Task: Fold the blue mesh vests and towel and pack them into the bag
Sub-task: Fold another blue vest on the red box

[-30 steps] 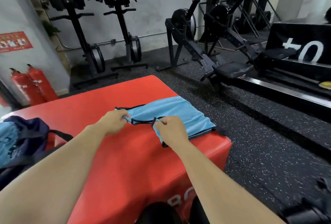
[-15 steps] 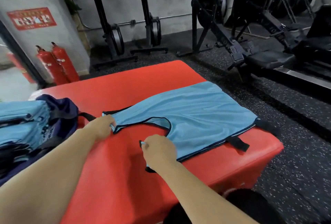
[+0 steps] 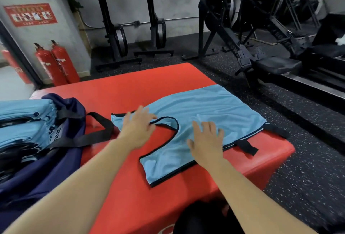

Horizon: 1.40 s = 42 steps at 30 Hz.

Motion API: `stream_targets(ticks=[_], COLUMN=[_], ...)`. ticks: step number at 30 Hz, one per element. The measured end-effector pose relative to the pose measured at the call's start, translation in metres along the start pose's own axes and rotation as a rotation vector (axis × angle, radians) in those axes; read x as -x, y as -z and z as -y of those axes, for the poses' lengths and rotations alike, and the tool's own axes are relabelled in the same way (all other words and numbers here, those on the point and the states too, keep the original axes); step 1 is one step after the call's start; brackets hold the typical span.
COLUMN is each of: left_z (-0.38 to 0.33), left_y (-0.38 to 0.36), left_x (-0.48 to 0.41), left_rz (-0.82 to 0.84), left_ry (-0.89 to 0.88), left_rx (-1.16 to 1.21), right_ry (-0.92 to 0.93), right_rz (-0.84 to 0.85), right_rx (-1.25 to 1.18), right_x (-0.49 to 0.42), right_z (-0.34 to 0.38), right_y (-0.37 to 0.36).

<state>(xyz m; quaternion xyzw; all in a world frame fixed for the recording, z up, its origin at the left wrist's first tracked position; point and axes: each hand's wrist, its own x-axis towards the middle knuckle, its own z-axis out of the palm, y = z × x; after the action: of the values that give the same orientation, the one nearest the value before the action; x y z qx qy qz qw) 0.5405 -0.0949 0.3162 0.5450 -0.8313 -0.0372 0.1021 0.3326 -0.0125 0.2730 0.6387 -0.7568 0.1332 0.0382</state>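
The blue mesh vest [image 3: 214, 106] lies spread flat on the right half of the red padded box [image 3: 149, 84], its hem at the box's far-right edge. Both hands are released, fingers straight. The left hand [image 3: 138, 127] is over a shoulder strap and the right hand [image 3: 206, 140] is on the body. Blur makes it hard to say whether the palms press or just skim.

The fabric looks light, limp and a little slick, so it will likely crease and slide. The black-bound shoulder edges and hem should give the surest pinch.

On the box's left sits a navy bag [image 3: 56, 159] holding folded vests [image 3: 22, 121]. Its black strap [image 3: 97, 134] trails toward the box's middle and may snag a fold. The vest's black side tab [image 3: 247, 146] hangs off the box's right edge.
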Motion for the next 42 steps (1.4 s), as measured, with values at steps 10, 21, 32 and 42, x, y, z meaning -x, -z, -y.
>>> stream_targets(ticks=[10,21,32,42], left_z=[-0.032,0.027,-0.069,-0.111], left_y=[-0.038,0.011,-0.016,-0.026], left_x=[0.044,0.101,0.085,0.082], left_rz=[0.366,0.431,0.156,0.417], left_ry=[-0.177,-0.013,0.127,0.336], left_rx=[-0.395,-0.661,0.15,0.064], right_ry=[-0.108,0.073,-0.089,-0.106], right_rz=[0.355,0.37,0.08,0.203], right_rx=[-0.028,-0.336,-0.036,0.06], right_x=[0.032,0.061,0.022,0.025], right_z=[0.038,0.104,-0.103,-0.166], right_y=[-0.016,0.01,0.046,0.044])
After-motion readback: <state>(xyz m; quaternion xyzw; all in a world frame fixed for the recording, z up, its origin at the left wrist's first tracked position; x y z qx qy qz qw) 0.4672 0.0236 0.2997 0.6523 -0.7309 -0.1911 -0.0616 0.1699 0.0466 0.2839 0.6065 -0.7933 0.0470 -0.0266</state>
